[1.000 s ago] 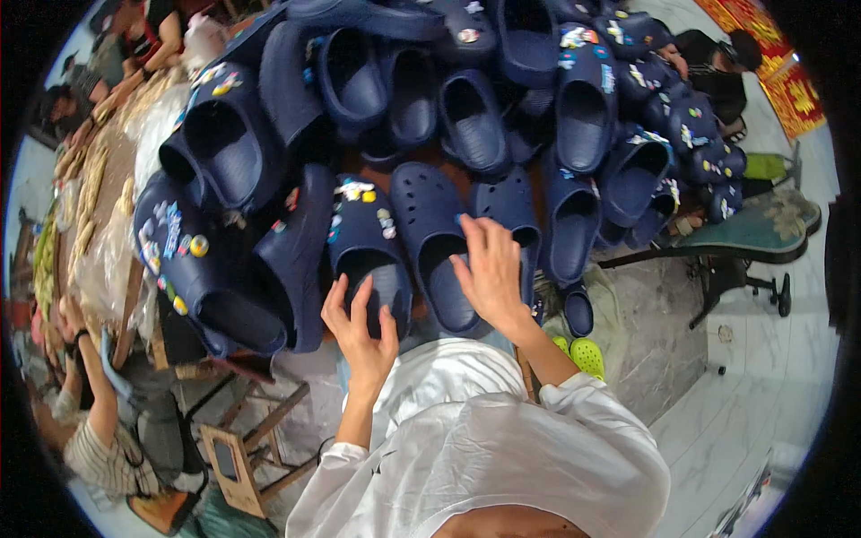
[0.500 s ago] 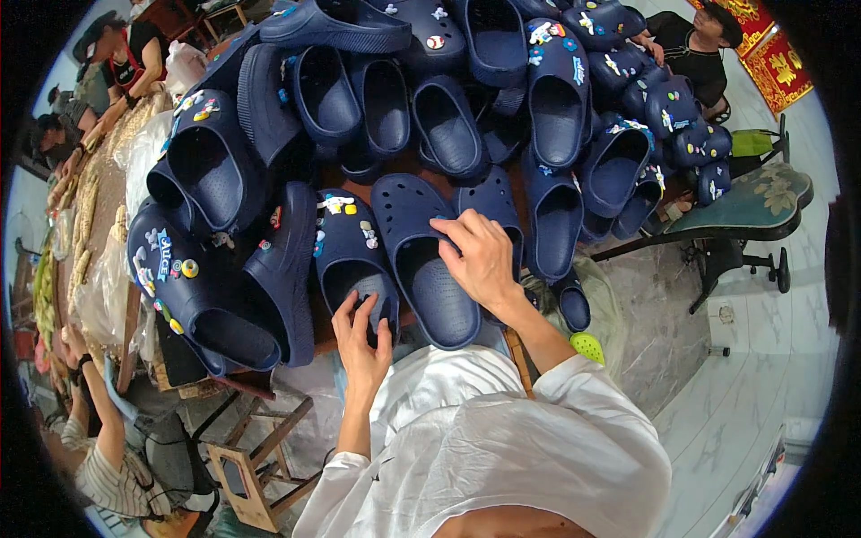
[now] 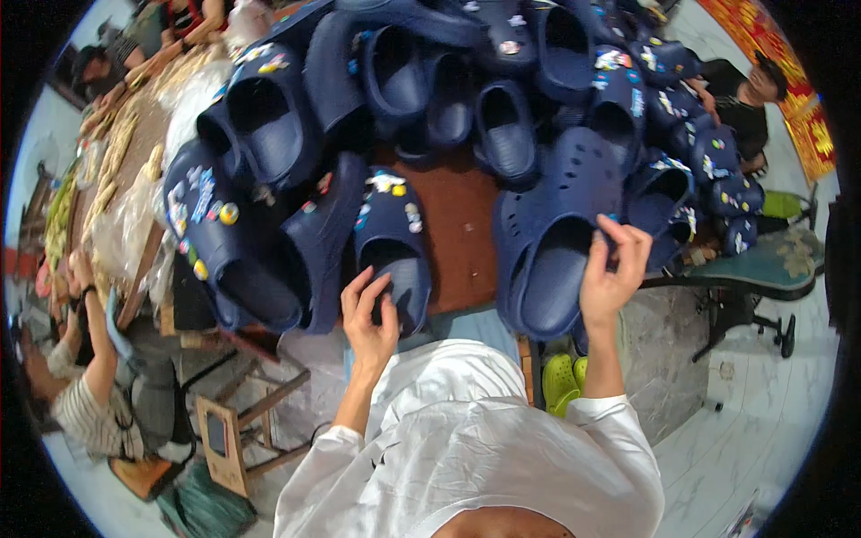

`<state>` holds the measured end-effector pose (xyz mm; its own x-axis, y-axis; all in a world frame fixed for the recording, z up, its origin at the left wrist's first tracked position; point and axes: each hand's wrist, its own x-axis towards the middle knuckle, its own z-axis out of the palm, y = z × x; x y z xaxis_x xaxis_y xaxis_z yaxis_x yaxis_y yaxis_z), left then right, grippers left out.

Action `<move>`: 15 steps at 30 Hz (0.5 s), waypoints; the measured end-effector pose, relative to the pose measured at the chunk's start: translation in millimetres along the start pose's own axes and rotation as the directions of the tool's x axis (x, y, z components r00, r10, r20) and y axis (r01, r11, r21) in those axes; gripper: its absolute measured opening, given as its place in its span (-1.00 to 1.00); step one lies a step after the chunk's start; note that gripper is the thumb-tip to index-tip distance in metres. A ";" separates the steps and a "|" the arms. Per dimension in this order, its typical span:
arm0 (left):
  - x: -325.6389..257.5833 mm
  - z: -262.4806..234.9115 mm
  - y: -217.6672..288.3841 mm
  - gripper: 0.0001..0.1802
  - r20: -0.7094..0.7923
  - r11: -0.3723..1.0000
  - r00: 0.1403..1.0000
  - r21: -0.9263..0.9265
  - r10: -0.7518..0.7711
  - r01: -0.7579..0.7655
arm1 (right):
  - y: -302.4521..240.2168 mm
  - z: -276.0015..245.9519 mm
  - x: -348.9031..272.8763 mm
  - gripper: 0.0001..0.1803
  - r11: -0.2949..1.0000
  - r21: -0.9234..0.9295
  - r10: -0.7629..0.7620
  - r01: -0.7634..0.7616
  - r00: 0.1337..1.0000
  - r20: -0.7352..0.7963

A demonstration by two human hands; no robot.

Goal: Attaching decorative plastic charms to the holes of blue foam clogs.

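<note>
My left hand has its fingers apart and curved at the left edge of a navy clog with colourful charms on its toe. To the right, my right hand is bent in beside a plain navy clog with holes in its upper. A tiny blue bit shows at its fingertips; what it is I cannot make out. The plain clog overlaps another navy clog on its left. Between the two hands the brown tabletop is visible.
Many navy clogs are piled across the back and sides. A green-topped board juts out at right. Lime green clogs lie below, and a wooden stool stands at lower left. Several people sit around, one in a striped shirt.
My right hand and the plain clog have shifted right, so the clog now overlaps the other plain one and the tabletop shows. My left hand stays by the decorated clog. The view has shifted too.
</note>
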<state>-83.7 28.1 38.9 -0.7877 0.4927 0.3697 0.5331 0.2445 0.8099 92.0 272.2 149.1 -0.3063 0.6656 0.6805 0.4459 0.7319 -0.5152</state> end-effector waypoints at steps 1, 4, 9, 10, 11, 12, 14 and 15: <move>3.3 0.4 3.3 -0.63 -0.016 0.999 0.999 0.038 0.030 -0.030 | 8.3 7.0 0.0 -0.75 1.000 -0.020 0.003 -0.004 1.000 -0.011; 9.2 0.9 12.0 -0.61 -0.041 0.997 0.999 0.075 0.001 0.002 | 26.9 15.3 -2.3 -0.73 0.999 -0.032 0.019 -0.019 1.000 -0.002; 9.1 3.1 2.3 -0.49 -0.043 0.983 0.999 0.182 -0.015 0.023 | 38.7 17.9 2.0 -0.74 1.000 0.030 -0.001 0.000 0.998 0.057; 7.2 3.3 -3.3 -0.43 0.008 0.978 1.000 0.210 0.001 -0.003 | 35.6 15.9 2.0 -0.75 0.996 0.041 0.076 -0.080 0.993 0.096; 7.4 5.6 -4.2 -0.43 0.010 0.978 1.000 0.209 0.000 -0.002 | 38.0 15.7 2.3 -0.75 0.996 0.040 0.077 -0.081 0.992 0.097; 8.2 9.1 -4.0 -0.44 0.032 0.979 0.999 0.204 -0.037 0.029 | 42.4 15.6 3.7 -0.75 0.999 0.035 0.008 -0.011 0.996 0.092; 10.1 15.5 -9.3 -0.39 0.072 0.978 0.995 0.201 -0.074 0.059 | 45.0 15.3 7.0 -0.75 0.998 0.026 -0.058 0.056 0.994 0.088; 11.4 15.5 -13.2 -0.39 0.077 0.978 0.994 0.199 -0.075 0.058 | 44.0 13.6 10.6 -0.75 0.994 -0.003 -0.110 0.111 0.989 0.101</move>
<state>-94.9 43.4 25.4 -0.7993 0.5357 0.2723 0.5372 0.4341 0.7232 96.9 313.5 126.5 -0.4367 0.5922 0.6772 0.4113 0.8009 -0.4351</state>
